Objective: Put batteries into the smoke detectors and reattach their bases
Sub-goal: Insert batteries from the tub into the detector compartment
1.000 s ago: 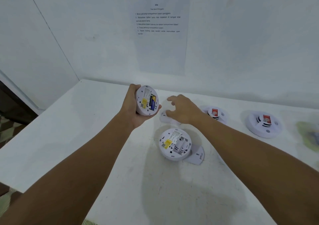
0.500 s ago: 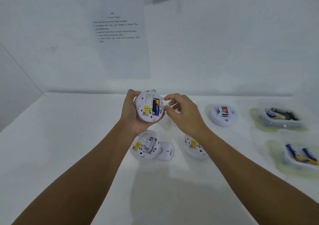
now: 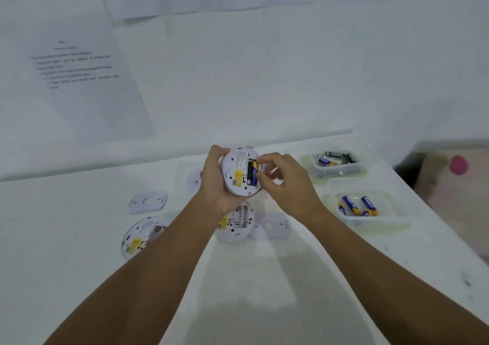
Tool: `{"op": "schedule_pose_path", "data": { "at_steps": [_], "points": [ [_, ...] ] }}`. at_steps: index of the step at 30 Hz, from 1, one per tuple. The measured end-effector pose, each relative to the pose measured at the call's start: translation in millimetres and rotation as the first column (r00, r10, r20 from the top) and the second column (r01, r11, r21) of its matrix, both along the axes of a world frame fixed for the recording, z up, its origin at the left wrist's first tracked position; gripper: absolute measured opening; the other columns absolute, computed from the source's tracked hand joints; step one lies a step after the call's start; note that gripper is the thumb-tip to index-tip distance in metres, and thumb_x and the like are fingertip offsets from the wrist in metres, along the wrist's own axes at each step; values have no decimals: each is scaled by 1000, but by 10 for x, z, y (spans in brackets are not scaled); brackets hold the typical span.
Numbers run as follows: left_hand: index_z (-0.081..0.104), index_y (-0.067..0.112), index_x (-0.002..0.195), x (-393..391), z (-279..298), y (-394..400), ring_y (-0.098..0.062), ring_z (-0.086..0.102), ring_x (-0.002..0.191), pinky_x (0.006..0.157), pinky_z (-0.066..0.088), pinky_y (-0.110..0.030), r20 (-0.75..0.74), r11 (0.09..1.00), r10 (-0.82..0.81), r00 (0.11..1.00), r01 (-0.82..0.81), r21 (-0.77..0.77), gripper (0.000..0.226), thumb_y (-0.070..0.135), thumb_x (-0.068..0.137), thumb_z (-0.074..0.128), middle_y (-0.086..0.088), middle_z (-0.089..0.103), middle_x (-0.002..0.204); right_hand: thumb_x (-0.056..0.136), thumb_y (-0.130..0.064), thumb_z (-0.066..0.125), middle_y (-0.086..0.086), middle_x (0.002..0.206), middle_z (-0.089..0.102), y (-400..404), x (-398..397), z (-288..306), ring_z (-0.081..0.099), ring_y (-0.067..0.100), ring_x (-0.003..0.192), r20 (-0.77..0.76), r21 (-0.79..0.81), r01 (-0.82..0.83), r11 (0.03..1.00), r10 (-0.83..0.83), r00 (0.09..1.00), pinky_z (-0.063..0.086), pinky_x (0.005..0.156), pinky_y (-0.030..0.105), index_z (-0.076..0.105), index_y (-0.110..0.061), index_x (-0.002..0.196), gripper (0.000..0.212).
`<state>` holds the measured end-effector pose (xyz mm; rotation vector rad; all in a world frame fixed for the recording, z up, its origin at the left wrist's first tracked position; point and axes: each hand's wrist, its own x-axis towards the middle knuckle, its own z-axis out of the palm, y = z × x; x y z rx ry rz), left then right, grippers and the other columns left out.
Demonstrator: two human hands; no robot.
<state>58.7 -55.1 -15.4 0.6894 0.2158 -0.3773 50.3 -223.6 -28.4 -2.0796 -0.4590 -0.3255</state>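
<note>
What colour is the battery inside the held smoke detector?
Dark blue with a yellow end, the battery shows best in the head view.

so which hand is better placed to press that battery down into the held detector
Right. The left hand is wrapped around the detector, holding it up, while the right hand has its fingertips already at the battery.

Both forearms and hands [image 3: 211,183] are bare, with no sleeves, gloves or jewellery showing.
</note>
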Motion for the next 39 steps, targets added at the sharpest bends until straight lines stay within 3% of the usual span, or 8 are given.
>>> {"op": "schedule_pose_path", "data": {
  "at_steps": [3,9,15,17,22,27,33,39],
  "points": [
    [71,12,104,39,-11,-232,-27,46,111,112,33,-37,-3,1000,-31,1000,31,-6,37,37,81,58,-11,61,105,92,-22,71,-5,96,60,-221,6,12,59,-1,83,4,-29,27,999,-27,1000,42,72,6,68,-30,113,22],
    [70,12,93,117,-40,-607,-24,58,89,83,46,-35,1,998,-58,998,58,18,34,39,83,52,-10,65,93,93,-27,70,-6,90,60,-546,36,-24,52,-2,72,-13,-90,71,993,-72,997,38,64,17,65,-32,114,22],
    [69,13,97,181,-106,-856,-24,61,81,77,48,-33,-20,997,-68,998,68,45,36,41,82,51,-9,64,93,94,-24,67,-7,83,57,-739,37,-78,46,-2,64,-52,-70,75,995,-78,996,37,61,23,62,-31,115,23],
    [70,14,97,186,-135,-911,-23,61,83,76,48,-32,-25,997,-64,998,66,50,36,41,79,53,-8,64,94,95,-23,66,-10,79,57,-776,29,-85,48,-3,61,-69,-81,65,995,-71,995,40,60,25,61,-28,116,22],
    [71,15,100,210,-209,-963,-27,49,111,83,44,-35,-25,999,-39,999,40,20,38,41,75,59,-8,63,100,97,-21,64,-10,76,61,-819,33,-77,52,-8,64,-53,-113,40,993,-46,998,38,60,23,60,-25,117,21],
    [68,14,104,240,-158,-926,-26,52,107,84,45,-34,5,1000,-21,1000,21,-12,40,43,79,56,-8,63,101,96,-21,65,-8,79,63,-819,79,10,52,-8,66,-22,-122,21,992,-24,999,33,58,17,59,-25,118,23],
    [66,14,105,234,-172,-860,-27,47,115,88,43,-35,20,1000,-24,1000,24,-13,41,41,76,59,-9,61,104,97,-21,65,-10,78,61,-765,82,-5,51,-7,66,-11,-114,0,993,-1,1000,36,61,20,59,-25,117,22],
    [68,13,107,209,-111,-757,-27,49,110,86,45,-35,35,1000,-2,999,2,6,41,42,80,54,-10,63,103,96,-20,65,-10,80,58,-699,93,21,50,-9,70,13,-88,-25,996,26,1000,33,63,20,59,-24,117,22]
  ]
}}
